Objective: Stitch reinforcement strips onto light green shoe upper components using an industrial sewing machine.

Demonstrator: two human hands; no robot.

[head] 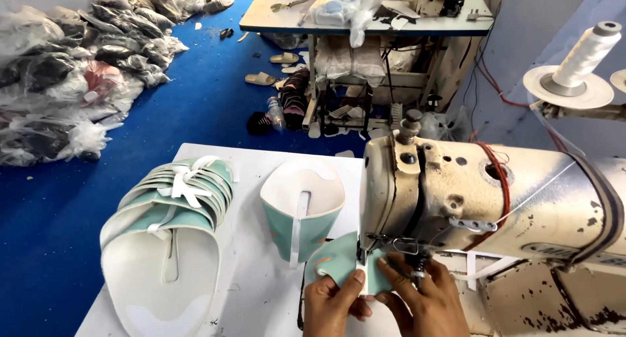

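- Left hand (pixel 334 303) fingers flat, pressing the curved mint-green shoe piece (pixel 339 262).
- Right hand (pixel 422 299) pinches its edge beneath the chipped cream sewing machine (pixel 482 193).

A single head-worn camera looks steeply down and forward from close above the white table (pixel 248 291). The hands (pixel 378 304) sit at the bottom edge, the sewing machine (pixel 489 200) fills the right side, and the blue floor (pixel 195 108) stretches away beyond.
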